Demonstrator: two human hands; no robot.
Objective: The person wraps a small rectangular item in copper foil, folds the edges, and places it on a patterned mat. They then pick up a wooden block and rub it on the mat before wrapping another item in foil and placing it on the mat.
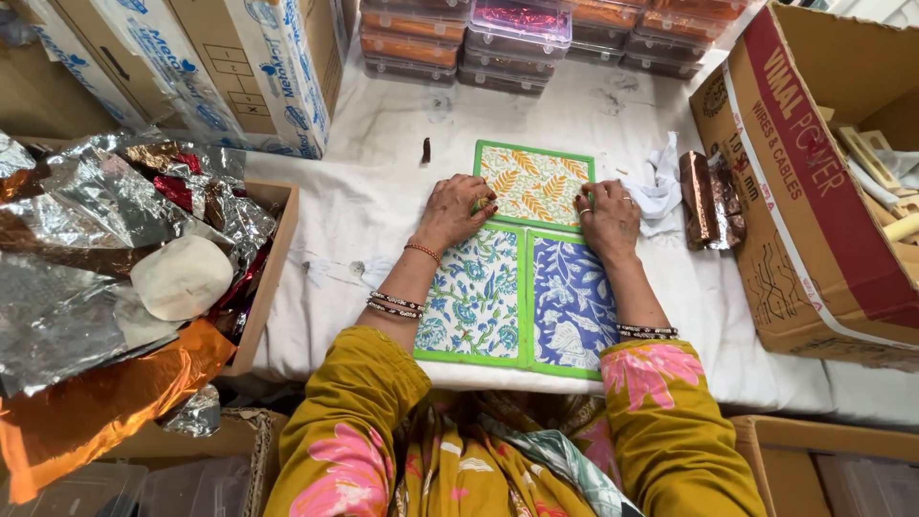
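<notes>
Right now both hands press flat on the yellow-leaf panel, the far one of three green-edged panels on the white cloth. Her left hand covers its near-left corner, fingers loosely spread; her right hand rests on its right edge, pinching nothing.

Open cloth beyond panels; cardboard box blocks right, foil tray crowds left.

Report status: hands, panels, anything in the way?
Left hand and right hand both flat on the yellow leaf panel, fingers spread. Blue-green panel and purple panel lie below it. White cloth beside right hand.
</notes>
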